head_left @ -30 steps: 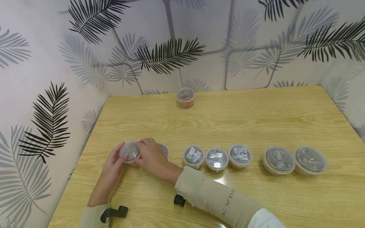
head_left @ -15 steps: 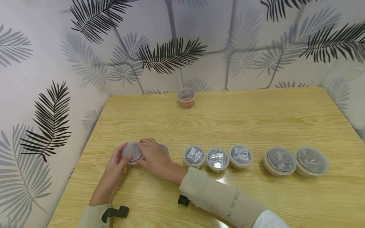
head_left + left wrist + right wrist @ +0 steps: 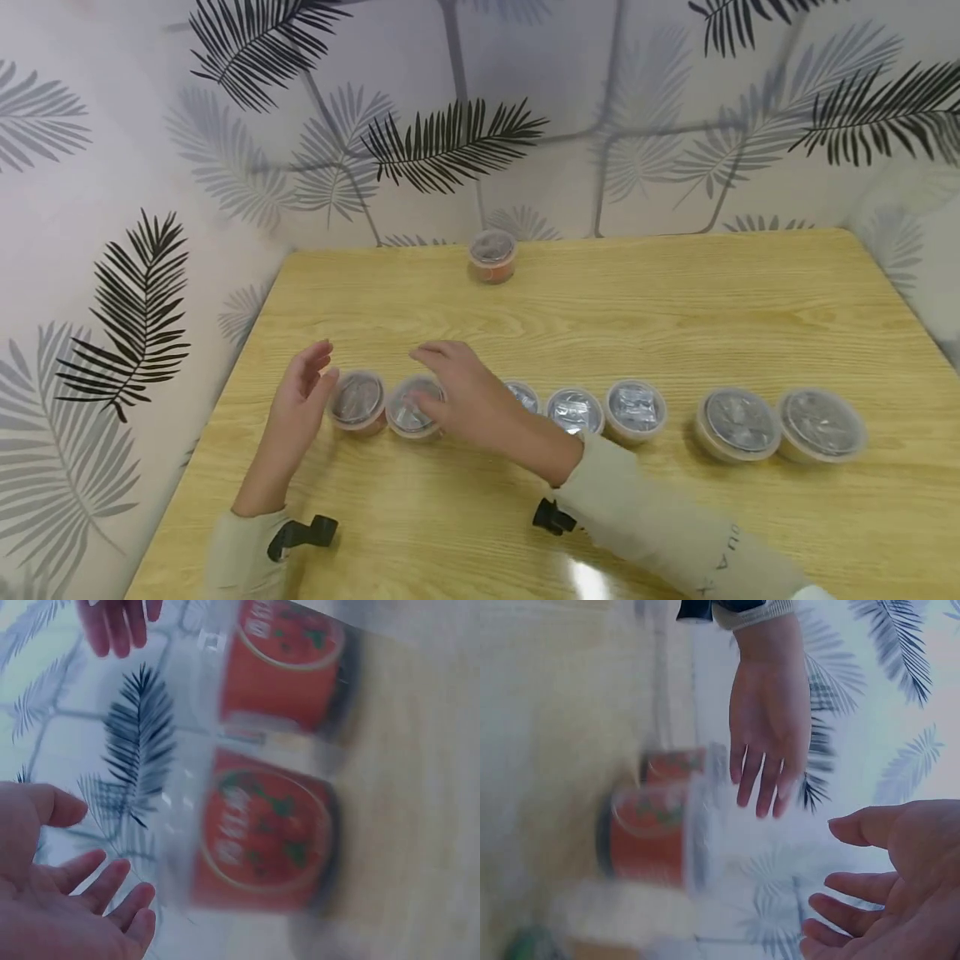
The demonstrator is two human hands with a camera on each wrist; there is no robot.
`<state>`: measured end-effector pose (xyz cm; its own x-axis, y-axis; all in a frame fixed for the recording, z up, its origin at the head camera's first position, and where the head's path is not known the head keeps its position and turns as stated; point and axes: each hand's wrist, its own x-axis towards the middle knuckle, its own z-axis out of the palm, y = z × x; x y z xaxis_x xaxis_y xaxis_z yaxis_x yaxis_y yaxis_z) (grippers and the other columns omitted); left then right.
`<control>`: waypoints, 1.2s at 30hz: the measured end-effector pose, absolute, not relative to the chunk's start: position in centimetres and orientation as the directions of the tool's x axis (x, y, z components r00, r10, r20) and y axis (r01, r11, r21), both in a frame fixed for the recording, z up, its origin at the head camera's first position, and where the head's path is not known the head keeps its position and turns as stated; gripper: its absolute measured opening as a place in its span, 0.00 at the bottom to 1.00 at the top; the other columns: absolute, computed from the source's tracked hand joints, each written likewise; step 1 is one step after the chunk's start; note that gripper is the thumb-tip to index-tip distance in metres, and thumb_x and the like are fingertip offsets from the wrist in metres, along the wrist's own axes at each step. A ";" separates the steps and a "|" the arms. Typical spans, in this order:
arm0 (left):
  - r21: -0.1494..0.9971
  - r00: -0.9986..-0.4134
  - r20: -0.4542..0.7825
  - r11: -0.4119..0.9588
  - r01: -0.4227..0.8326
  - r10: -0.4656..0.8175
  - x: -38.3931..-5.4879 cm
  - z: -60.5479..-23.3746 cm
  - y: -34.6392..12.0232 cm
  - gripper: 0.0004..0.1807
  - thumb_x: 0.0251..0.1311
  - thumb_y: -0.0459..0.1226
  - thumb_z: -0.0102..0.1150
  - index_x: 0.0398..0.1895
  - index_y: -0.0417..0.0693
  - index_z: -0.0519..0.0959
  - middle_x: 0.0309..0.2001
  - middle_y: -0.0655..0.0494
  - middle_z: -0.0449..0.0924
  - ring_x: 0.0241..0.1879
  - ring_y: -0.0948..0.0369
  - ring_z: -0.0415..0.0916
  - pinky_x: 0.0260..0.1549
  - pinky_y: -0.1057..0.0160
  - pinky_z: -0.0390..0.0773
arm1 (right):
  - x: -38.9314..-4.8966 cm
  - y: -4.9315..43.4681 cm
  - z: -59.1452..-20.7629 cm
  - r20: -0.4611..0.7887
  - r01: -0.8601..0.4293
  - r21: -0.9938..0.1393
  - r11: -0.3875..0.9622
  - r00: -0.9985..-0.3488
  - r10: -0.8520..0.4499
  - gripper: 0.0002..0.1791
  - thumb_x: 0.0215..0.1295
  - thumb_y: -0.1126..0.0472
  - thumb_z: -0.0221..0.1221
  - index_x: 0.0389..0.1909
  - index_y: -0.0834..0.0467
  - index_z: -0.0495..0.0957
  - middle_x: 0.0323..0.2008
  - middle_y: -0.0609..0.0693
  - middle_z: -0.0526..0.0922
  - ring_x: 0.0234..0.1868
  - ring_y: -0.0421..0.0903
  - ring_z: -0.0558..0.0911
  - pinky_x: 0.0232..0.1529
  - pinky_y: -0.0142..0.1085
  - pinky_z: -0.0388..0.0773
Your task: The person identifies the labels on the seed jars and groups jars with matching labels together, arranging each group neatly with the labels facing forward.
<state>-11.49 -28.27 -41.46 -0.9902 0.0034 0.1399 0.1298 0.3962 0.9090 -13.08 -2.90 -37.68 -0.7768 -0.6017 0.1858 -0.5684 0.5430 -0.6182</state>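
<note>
Two round lidded plastic tubs stand side by side on the left of the table: a left tub [image 3: 357,398] and a right tub [image 3: 407,421]. Both show red labels with green marks in the left wrist view. My left hand [image 3: 298,408], fingers loosely bent and thumb apart, hovers just left of the left tub and holds nothing. My right hand [image 3: 480,400] has its fingers spread and nothing in its grasp; its thumb overlaps the right tub in the head view. In the right wrist view, the tubs' labels [image 3: 649,836] look blurred.
Right of my hand are three small lidded tubs [image 3: 636,407] in a row, the leftmost partly hidden by the hand. Two larger tubs, a left one [image 3: 738,421] and a right one [image 3: 821,421], stand farther right. Another tub [image 3: 492,257] is near the table's back edge, before a leaf-patterned wall.
Both hands have let go of the left tub, which now stands beside the other one. My right hand has moved right; my left hand has drawn slightly left.
</note>
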 end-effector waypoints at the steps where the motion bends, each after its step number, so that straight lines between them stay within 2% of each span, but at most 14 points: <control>1: 0.900 -0.987 0.160 0.411 0.148 0.005 -11.8 -40.8 -27.8 0.27 0.69 0.40 0.46 0.67 0.39 0.57 0.65 0.47 0.59 0.65 0.48 0.53 0.64 0.48 0.52 | -13.4 -2.0 -37.2 0.185 -0.557 -0.610 0.563 -0.791 -0.583 0.28 0.65 0.54 0.56 0.64 0.59 0.65 0.62 0.52 0.67 0.64 0.47 0.61 0.61 0.39 0.64; 8: 0.864 -0.966 0.231 0.431 0.260 0.119 -13.9 -35.1 -23.5 0.24 0.68 0.33 0.46 0.65 0.35 0.59 0.64 0.43 0.60 0.63 0.48 0.56 0.63 0.47 0.53 | -16.9 2.2 -35.5 0.134 -0.450 -0.451 0.771 -0.888 -0.440 0.30 0.66 0.51 0.55 0.64 0.62 0.65 0.60 0.57 0.68 0.62 0.55 0.64 0.59 0.45 0.65; 11: 0.863 -0.962 0.225 0.425 0.271 0.156 -15.3 -33.5 -21.9 0.24 0.68 0.32 0.46 0.65 0.35 0.59 0.64 0.43 0.60 0.63 0.48 0.57 0.63 0.47 0.54 | -19.3 3.1 -35.7 0.061 -0.365 -0.382 0.849 -0.927 -0.371 0.31 0.67 0.49 0.53 0.65 0.62 0.62 0.61 0.59 0.65 0.62 0.58 0.63 0.57 0.49 0.67; 15: 0.867 -0.971 0.172 0.442 0.230 0.168 -18.3 -33.4 -20.4 0.25 0.68 0.35 0.47 0.66 0.40 0.59 0.63 0.46 0.62 0.62 0.51 0.59 0.62 0.52 0.58 | -22.3 3.4 -36.8 -0.078 -0.262 -0.336 0.905 -0.950 -0.304 0.35 0.68 0.47 0.51 0.68 0.63 0.56 0.63 0.62 0.61 0.62 0.61 0.61 0.55 0.51 0.67; 23: 0.892 -0.988 -0.099 0.451 -0.034 0.122 -24.4 -35.3 -16.8 0.28 0.68 0.43 0.46 0.69 0.47 0.56 0.65 0.50 0.59 0.63 0.53 0.59 0.58 0.53 0.65 | -27.0 3.3 -39.2 -0.218 -0.122 -0.479 0.869 -0.943 -0.253 0.46 0.66 0.46 0.53 0.70 0.68 0.39 0.66 0.69 0.49 0.66 0.65 0.54 0.61 0.53 0.60; 26: 0.872 -0.984 -0.151 0.482 -0.089 0.091 -26.4 -36.5 -16.1 0.29 0.68 0.44 0.45 0.70 0.47 0.54 0.67 0.49 0.55 0.64 0.52 0.57 0.57 0.53 0.65 | -27.8 2.9 -39.8 -0.213 -0.128 -0.549 0.826 -0.934 -0.286 0.46 0.65 0.49 0.55 0.69 0.69 0.40 0.65 0.70 0.50 0.65 0.64 0.56 0.61 0.52 0.60; 29: 0.859 -0.982 -0.178 0.497 -0.123 0.066 -27.9 -37.5 -15.5 0.30 0.69 0.45 0.44 0.70 0.46 0.52 0.69 0.47 0.52 0.66 0.51 0.54 0.58 0.53 0.64 | -28.3 2.3 -40.2 -0.174 -0.146 -0.604 0.784 -0.935 -0.309 0.42 0.64 0.52 0.57 0.68 0.68 0.46 0.63 0.70 0.55 0.64 0.64 0.58 0.60 0.53 0.61; 36: 0.846 -0.980 -0.176 0.522 -0.105 0.088 -30.3 -38.5 -14.7 0.34 0.69 0.46 0.41 0.71 0.40 0.46 0.70 0.42 0.48 0.68 0.51 0.49 0.62 0.54 0.59 | -29.6 1.6 -40.0 -0.200 -0.102 -0.633 0.768 -0.936 -0.290 0.44 0.63 0.58 0.59 0.70 0.66 0.43 0.65 0.68 0.53 0.66 0.61 0.55 0.64 0.50 0.55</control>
